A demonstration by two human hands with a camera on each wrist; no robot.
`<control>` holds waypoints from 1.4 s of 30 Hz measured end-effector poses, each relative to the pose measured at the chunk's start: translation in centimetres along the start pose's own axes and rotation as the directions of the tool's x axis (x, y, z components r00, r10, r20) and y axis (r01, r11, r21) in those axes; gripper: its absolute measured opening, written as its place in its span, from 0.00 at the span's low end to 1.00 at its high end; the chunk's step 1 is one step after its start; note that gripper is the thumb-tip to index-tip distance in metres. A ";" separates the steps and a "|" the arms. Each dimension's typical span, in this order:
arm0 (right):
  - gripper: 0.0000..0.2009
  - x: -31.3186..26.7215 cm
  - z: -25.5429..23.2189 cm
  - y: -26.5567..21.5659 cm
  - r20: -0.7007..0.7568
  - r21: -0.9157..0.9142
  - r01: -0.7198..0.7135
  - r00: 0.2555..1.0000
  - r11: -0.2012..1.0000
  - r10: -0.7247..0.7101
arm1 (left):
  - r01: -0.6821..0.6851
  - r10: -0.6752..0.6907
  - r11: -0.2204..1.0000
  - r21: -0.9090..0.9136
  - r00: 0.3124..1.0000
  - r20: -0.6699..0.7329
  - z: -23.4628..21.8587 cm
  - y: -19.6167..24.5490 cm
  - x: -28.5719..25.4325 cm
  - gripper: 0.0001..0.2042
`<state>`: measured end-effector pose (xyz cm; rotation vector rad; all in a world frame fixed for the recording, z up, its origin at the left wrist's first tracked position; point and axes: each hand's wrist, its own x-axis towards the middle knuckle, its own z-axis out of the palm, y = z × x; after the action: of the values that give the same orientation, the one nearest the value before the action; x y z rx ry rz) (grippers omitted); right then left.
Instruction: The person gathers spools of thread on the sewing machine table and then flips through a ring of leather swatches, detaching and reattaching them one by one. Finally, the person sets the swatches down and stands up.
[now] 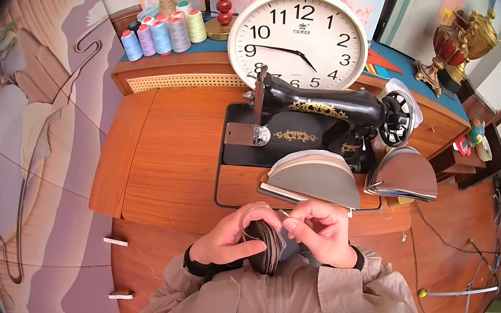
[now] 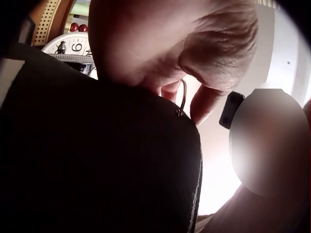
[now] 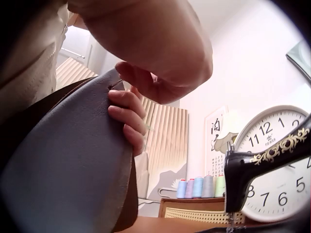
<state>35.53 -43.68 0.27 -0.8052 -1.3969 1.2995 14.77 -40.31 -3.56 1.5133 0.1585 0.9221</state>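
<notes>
A thick stack of dark, curved pieces (image 1: 265, 250) is gripped by my left hand (image 1: 230, 237) close to the body, thumb on its near side. A thin metal ring (image 1: 245, 214) passes through the stack's corner; in the left wrist view the ring (image 2: 184, 97) rises from a hole in the dark piece (image 2: 107, 160). My right hand (image 1: 324, 233) pinches a small end at the ring between thumb and forefinger. In the right wrist view the outer piece (image 3: 77, 150) looks grey-blue, with left fingers (image 3: 127, 108) curled over its edge.
A black sewing machine (image 1: 326, 106) stands on the wooden table (image 1: 175, 153). In front of it lie a grey half-round stack (image 1: 314, 181) and, to the right, a brown one (image 1: 405, 175). Behind are a wall clock (image 1: 301, 36) and several thread spools (image 1: 160, 36).
</notes>
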 end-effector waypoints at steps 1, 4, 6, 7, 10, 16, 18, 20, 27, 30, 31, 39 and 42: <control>0.03 0.0 -0.1 0.1 -0.003 0.003 0.000 1.000 1.000 0.000 | 0.003 -0.003 1.000 0.000 1.000 0.002 -0.3 0.2 0.3 0.17; 0.04 0.2 -0.8 0.8 0.005 0.212 -0.121 0.992 0.970 0.122 | -0.059 0.051 0.991 0.118 0.996 0.068 -0.5 0.6 0.8 0.16; 0.04 0.3 -0.9 1.1 0.002 0.209 -0.098 0.995 0.973 0.099 | 0.030 -0.021 0.987 0.161 0.998 -0.060 -0.2 1.0 0.9 0.11; 0.04 0.3 -1.0 1.3 -0.001 0.202 -0.076 0.997 0.977 0.077 | 0.032 -0.023 0.986 0.163 0.998 -0.057 -0.3 0.9 0.9 0.11; 0.04 0.6 -1.1 1.8 -0.023 0.122 -0.016 1.000 0.992 0.019 | 0.031 0.008 0.973 0.228 0.986 -0.168 -0.4 0.1 0.7 0.12; 0.05 2.3 -3.0 3.7 -0.083 -0.458 0.084 0.987 0.885 -0.137 | 0.018 0.046 0.979 0.203 0.950 -0.309 -0.3 -0.6 0.5 0.15; 0.06 3.0 -3.6 5.2 -0.051 -0.698 0.148 0.966 0.701 -0.255 | 0.007 0.066 0.978 0.209 0.939 -0.338 -0.2 -0.6 0.6 0.15; 0.10 2.7 -4.3 7.0 0.017 -0.900 0.113 0.975 0.421 -0.224 | -0.004 0.084 0.977 0.215 0.927 -0.366 -0.2 -0.7 0.5 0.14; 0.10 2.7 -4.9 9.2 0.103 -0.953 0.172 0.958 0.250 -0.266 | -0.008 0.070 0.989 0.149 0.909 -0.410 0.0 -0.9 0.7 0.08; 0.07 3.0 -4.7 9.2 0.122 -0.968 0.168 0.965 0.186 -0.234 | -0.010 0.069 0.990 0.141 0.907 -0.415 0.0 -1.0 0.5 0.08; 0.06 3.1 -4.4 8.5 0.114 -0.961 0.168 0.964 0.219 -0.239 | -0.001 0.060 0.990 0.141 0.906 -0.418 0.1 -1.0 0.4 0.08; 0.04 3.9 -4.4 9.7 0.044 -0.972 0.106 0.959 0.210 -0.281 | -0.008 0.083 0.983 0.182 0.908 -0.410 0.2 -0.9 -0.2 0.09; 0.05 4.0 -4.1 9.1 0.080 -0.979 0.137 0.939 0.150 -0.335 | -0.018 0.080 0.988 0.155 0.910 -0.408 0.1 -0.8 -0.5 0.07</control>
<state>36.93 -36.99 -8.03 -1.3959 -2.0983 -0.1750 14.83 -40.54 -4.44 1.4433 0.5079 1.2895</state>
